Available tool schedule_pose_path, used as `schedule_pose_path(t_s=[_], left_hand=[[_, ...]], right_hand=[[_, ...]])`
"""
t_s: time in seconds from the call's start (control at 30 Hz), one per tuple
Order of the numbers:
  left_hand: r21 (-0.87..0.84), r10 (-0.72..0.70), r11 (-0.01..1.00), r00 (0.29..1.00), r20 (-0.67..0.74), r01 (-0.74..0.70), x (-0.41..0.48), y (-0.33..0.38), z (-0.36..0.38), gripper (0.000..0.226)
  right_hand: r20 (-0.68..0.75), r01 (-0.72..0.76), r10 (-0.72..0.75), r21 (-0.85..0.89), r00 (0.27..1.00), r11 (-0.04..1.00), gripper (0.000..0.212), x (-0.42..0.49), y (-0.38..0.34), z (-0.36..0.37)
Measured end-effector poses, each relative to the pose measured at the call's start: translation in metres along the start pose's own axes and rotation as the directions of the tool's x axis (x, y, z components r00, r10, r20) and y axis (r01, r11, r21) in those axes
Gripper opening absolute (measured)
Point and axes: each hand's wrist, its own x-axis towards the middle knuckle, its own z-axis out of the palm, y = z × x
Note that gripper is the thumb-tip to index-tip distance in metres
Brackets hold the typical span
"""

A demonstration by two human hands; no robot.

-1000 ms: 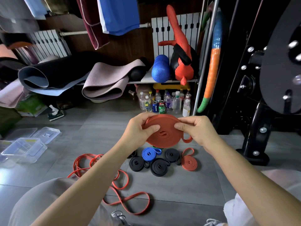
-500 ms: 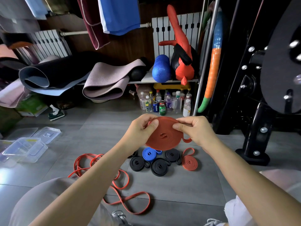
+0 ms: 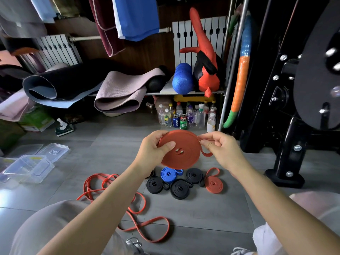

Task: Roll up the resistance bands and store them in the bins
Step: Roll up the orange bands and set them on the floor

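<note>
The left hand pinches the red coil flat in mid-air; the right hand pinches its loose tail, which needs tucking snugly so the coil cannot spring open.

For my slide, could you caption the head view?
Both hands, left and right, wind a red band into a coil.

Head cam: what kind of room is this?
Most likely a home gym or workout storage corner. Rolled yoga mats and a blue foam roller sit on a low shelf, a black weight machine frame stands at right, and coiled resistance bands lie on the grey tile floor.
</note>
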Motion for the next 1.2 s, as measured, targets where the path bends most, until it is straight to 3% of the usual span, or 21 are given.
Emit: schedule_pose_path(t_s=[0.2,0.73,0.97,1.2], left_hand=[[-0.050,-0.009,0.999,1.000,-0.026,0.008,-0.002,0.000,-0.001,0.026],[-0.070,-0.017,0.997,0.999,0.043,0.020,0.009,0.002,-0.005,0.025],[-0.061,-0.010,0.998,0.999,0.046,0.013,0.016,0.005,-0.002,0.008],[-0.198,-0.082,0.978,0.995,-0.061,0.069,0.047,0.012,0.023,0.032]], right_hand=[[-0.024,0.054,-0.054,-0.011,0.998,0.998,0.033,-0.001,-0.006,-0.001],[0.015,-0.054,0.054,0.017,0.998,0.998,0.022,0.004,-0.014,-0.002],[-0.012,-0.082,0.082,-0.014,0.997,0.997,0.017,0.008,-0.019,-0.004],[-0.029,-0.091,0.089,-0.062,0.996,0.994,0.017,0.043,-0.017,-0.027]])
